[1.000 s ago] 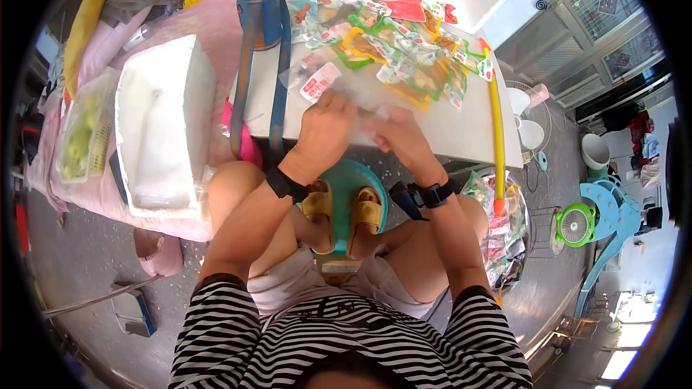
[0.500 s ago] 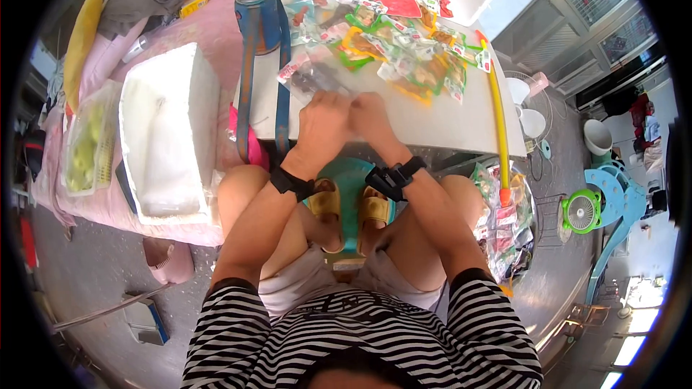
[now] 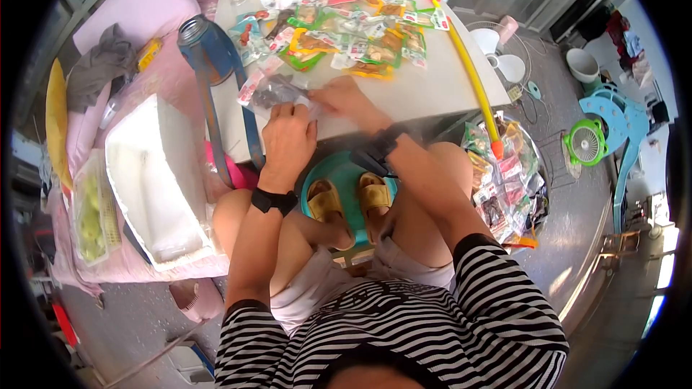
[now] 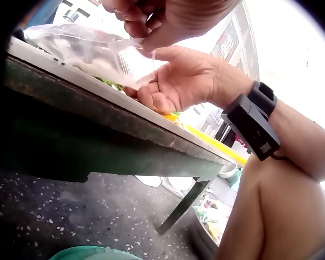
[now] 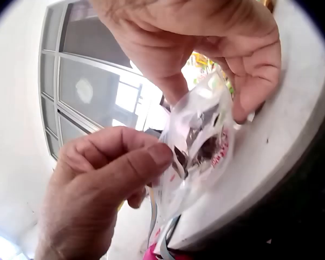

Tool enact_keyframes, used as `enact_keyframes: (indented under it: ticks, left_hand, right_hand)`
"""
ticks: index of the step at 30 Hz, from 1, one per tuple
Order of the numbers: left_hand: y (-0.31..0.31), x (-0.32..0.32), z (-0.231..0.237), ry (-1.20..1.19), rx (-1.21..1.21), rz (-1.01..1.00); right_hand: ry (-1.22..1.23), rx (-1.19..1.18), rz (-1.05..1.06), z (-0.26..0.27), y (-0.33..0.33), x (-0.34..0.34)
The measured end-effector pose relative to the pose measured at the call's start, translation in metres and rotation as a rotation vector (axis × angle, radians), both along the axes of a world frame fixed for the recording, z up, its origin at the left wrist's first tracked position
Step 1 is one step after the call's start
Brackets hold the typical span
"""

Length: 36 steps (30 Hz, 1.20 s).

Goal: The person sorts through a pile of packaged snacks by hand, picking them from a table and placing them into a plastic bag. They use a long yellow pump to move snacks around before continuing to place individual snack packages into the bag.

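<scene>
A clear plastic bag (image 3: 277,92) with dark contents and red-and-white print lies at the table's front edge in the head view. My left hand (image 3: 288,140) pinches its rim between thumb and fingertips, seen closely in the right wrist view, where the left hand (image 5: 105,173) is at lower left. From the other side, my right hand (image 3: 349,104) grips the bag's edge with curled fingers. In the right wrist view the bag (image 5: 197,146) hangs between both hands, its mouth parted. The left wrist view shows the right hand (image 4: 189,81) below the left hand (image 4: 179,21).
Colourful packets (image 3: 375,39) cover the back of the table (image 3: 425,101), beside a white foam box. A blue bottle (image 3: 205,50) with a strap stands left, a yellow stick (image 3: 468,65) lies right. An empty foam box (image 3: 155,187), a fruit basket (image 3: 94,209) and a packet-filled container (image 3: 508,173) flank me.
The head view has shifted, so the table appears further left. My hands have moved apart from their close position, the right now further forward beside the bag than the left.
</scene>
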<state>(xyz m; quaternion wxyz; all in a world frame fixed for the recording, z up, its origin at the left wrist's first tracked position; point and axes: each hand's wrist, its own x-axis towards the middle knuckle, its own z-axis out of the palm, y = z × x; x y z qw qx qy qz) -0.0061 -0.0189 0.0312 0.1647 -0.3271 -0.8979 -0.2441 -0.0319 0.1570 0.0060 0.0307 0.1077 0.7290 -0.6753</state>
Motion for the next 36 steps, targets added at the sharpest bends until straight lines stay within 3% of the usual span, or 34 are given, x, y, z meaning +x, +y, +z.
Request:
enact_keyframes:
  ticks: [2, 3, 5, 9, 14, 16, 18, 21, 24, 27, 29, 30, 31, 33, 35, 36]
  left_hand:
    - [0.003, 0.008, 0.019, 0.143, 0.013, 0.045]
    - [0.007, 0.012, 0.024, 0.212, 0.028, 0.053]
    - [0.009, 0.013, 0.021, 0.157, -0.100, 0.073]
    - [0.012, -0.006, -0.006, 0.340, -0.138, 0.029]
    - [0.003, -0.014, -0.006, 0.399, 0.035, 0.027]
    - [-0.003, -0.014, -0.001, 0.408, 0.064, 0.050]
    - [-0.005, -0.012, 0.002, 0.428, 0.084, 0.054]
    - [-0.001, 0.009, 0.006, 0.383, 0.097, -0.041]
    - [0.007, 0.025, 0.011, 0.444, 0.140, -0.237]
    - [0.013, 0.044, 0.018, 0.465, 0.121, -0.449]
    - [0.020, 0.060, 0.022, 0.457, 0.157, -0.590]
    - [0.020, 0.063, 0.022, 0.491, 0.147, -0.647]
    - [0.020, 0.063, 0.022, 0.500, 0.161, -0.622]
    - [0.020, 0.059, 0.023, 0.511, 0.187, -0.576]
    - [0.022, 0.053, 0.023, 0.429, 0.199, -0.512]
    - [0.023, 0.049, 0.022, 0.386, 0.186, -0.501]
  right_hand:
    - [0.031, -0.166, -0.066, -0.003, -0.005, -0.003]
    - [0.064, -0.141, -0.107, 0.004, -0.009, 0.000]
    - [0.100, -0.115, -0.171, 0.024, -0.017, 0.005]
    - [0.160, -0.182, -0.186, 0.028, -0.016, 0.009]
    - [0.187, -0.399, -0.225, 0.042, -0.021, 0.029]
    - [0.198, -0.457, -0.101, 0.051, -0.022, 0.052]
    - [0.090, -0.334, 0.021, 0.055, -0.030, 0.066]
    - [0.260, -0.396, 0.037, 0.051, -0.052, 0.068]
    - [0.334, -0.202, -0.334, 0.040, -0.066, 0.067]
    - [0.512, -0.320, -0.350, 0.038, -0.042, 0.103]
    - [0.311, -0.256, -0.508, 0.065, -0.021, 0.151]
    - [0.311, -0.207, -0.452, 0.075, -0.001, 0.176]
    - [0.310, -0.157, -0.396, 0.085, 0.021, 0.202]
    - [0.409, 0.001, -0.564, 0.105, 0.056, 0.252]
    - [0.458, -0.218, -0.653, 0.100, 0.086, 0.295]
    - [0.384, -0.100, -0.798, 0.084, 0.109, 0.315]
